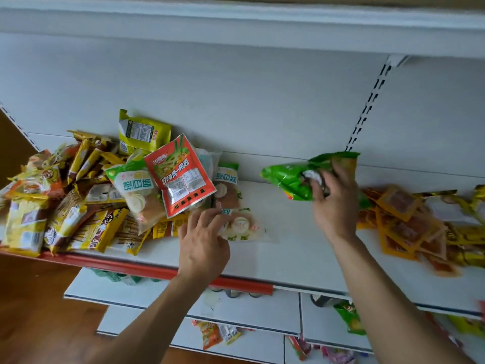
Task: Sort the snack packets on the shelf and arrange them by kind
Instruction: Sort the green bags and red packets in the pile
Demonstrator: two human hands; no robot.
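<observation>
A mixed heap of snack packets point(78, 200) covers the left of the white shelf point(288, 258); a red packet point(181, 177) lies on top, and clear green-labelled cake packets point(136, 190) sit beside it. My left hand point(203, 243) reaches toward the heap, its fingertips touching a clear cake packet point(242, 227) lying flat; it holds nothing. My right hand point(334, 203) grips a crumpled green packet point(288, 178), held just above the shelf's middle. Orange packets point(404, 224) lie in a pile at the right.
The shelf has a red front strip point(147, 270) and a white back wall with a slotted upright point(367, 106). Another shelf point(236, 27) hangs overhead. Lower shelves point(262, 311) hold scattered packets. Yellow packets point(464, 237) lie at the far right.
</observation>
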